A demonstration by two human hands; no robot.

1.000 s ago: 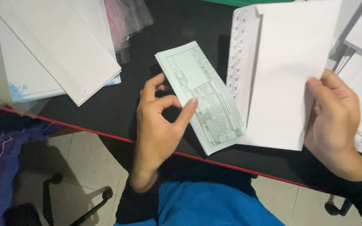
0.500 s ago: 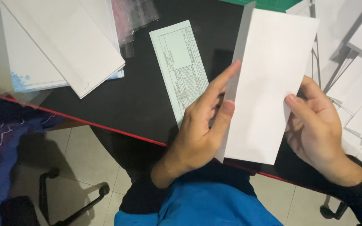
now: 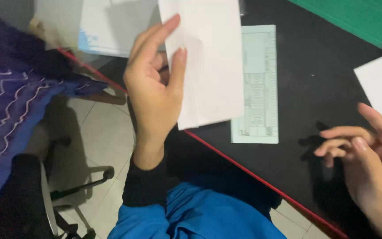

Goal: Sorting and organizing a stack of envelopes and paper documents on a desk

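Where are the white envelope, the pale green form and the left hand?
white envelope [image 3: 213, 66], head view, middle of its blank face
pale green form [image 3: 258, 88], head view, centre of the printed sheet
left hand [image 3: 153, 93], head view, on the palm

Green mat [image 3: 354, 17], purple cloth [image 3: 5, 102], chair base [image 3: 76, 186]

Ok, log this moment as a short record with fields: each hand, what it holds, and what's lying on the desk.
left hand: holds a white envelope upright over the desk edge, thumb in front, fingers behind
right hand: empty, fingers loosely curled, above the desk, apart from any paper
desk: black top with a red edge
form: pale green printed sheet, flat on the desk, partly behind the envelope
white sheets: at the right edge, near the right hand
green mat: top right corner
chair: lower left, on the tiled floor
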